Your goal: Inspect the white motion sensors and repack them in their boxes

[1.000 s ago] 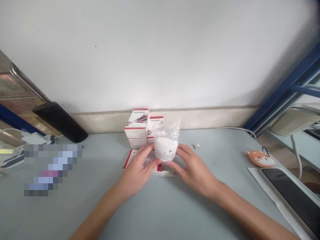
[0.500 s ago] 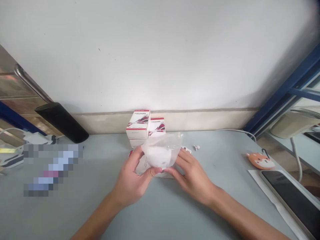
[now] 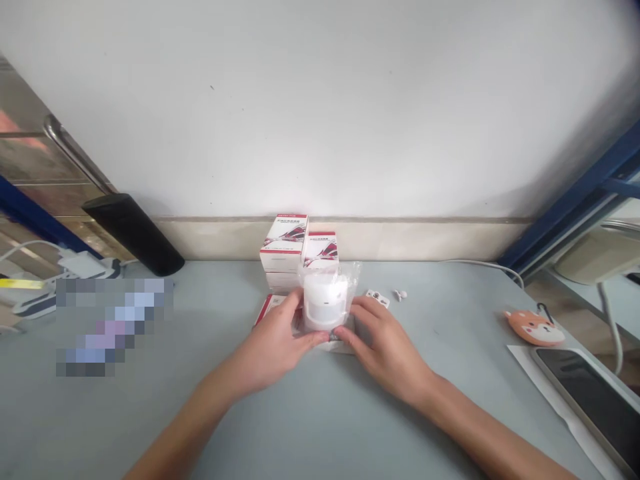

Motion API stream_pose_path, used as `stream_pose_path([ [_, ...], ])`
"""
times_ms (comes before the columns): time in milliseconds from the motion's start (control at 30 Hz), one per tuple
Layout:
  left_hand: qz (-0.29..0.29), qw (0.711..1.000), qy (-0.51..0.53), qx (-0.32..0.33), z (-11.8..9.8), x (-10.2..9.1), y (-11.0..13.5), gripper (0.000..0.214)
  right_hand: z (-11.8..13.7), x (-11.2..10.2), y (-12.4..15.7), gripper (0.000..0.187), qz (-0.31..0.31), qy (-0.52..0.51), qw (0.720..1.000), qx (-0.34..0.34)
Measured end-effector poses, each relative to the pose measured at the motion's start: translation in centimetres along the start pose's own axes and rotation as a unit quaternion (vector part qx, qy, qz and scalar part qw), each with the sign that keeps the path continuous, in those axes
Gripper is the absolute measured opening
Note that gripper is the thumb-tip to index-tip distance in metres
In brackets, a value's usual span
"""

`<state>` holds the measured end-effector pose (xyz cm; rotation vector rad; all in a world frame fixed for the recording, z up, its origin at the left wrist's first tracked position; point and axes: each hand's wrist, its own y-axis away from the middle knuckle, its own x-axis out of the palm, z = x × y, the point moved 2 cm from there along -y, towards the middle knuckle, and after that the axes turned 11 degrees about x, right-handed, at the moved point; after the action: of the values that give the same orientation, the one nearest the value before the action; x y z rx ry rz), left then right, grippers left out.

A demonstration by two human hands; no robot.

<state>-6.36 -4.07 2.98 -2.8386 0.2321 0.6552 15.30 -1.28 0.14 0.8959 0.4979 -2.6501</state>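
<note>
A round white detector [image 3: 325, 301] sits upright inside a clear plastic bag [image 3: 330, 275], just above the grey tabletop. My left hand [image 3: 273, 350] and my right hand [image 3: 383, 350] press in from either side, their fingertips meeting the bag near its base. Beneath the hands lies a red-edged white box or leaflet [image 3: 267, 308], mostly hidden. Behind the bag stand white-and-red detector boxes [image 3: 284, 243], with a second box [image 3: 321, 252] beside them. A small white card [image 3: 377, 298] lies just beyond my right fingers.
Small white pieces [image 3: 397, 294] lie on the grey table [image 3: 320, 427]. A black cylinder [image 3: 133, 233] leans at the back left, next to a blurred patch [image 3: 115, 327]. On the right are an orange fox-shaped object [image 3: 534, 328] and a phone [image 3: 585, 400] on white paper.
The detector has turned from lying tilted in loose plastic to upright, with the bag drawn closer around it. Both hands have closed in at its base, and the whole view has shifted slightly.
</note>
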Motion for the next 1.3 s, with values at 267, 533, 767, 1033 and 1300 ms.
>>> stream_pose_path([
  [267,-0.022,0.992,0.124,0.028,-0.8,0.4,-0.7,0.049,0.1,-0.1,0.0,0.022,0.017,0.049,0.998,-0.028],
  [533,-0.075,0.956,0.284,-0.016,-1.6,0.2,-0.6,0.055,1.4,-1.4,0.1,0.025,0.017,-0.058,0.998,-0.006],
  [767,-0.080,0.900,0.427,0.017,-2.4,1.4,-0.5,0.038,1.8,-2.9,0.2,0.038,-0.121,-0.191,0.972,0.068],
  [1033,-0.074,0.900,0.428,0.030,-2.6,2.3,-0.2,0.030,2.3,-1.3,0.5,0.049,0.058,-0.358,0.925,0.112],
  [1300,-0.102,0.941,0.318,0.052,-2.0,2.0,0.1,0.101,2.0,-2.1,0.0,0.032,-0.035,-0.456,0.874,0.160],
])
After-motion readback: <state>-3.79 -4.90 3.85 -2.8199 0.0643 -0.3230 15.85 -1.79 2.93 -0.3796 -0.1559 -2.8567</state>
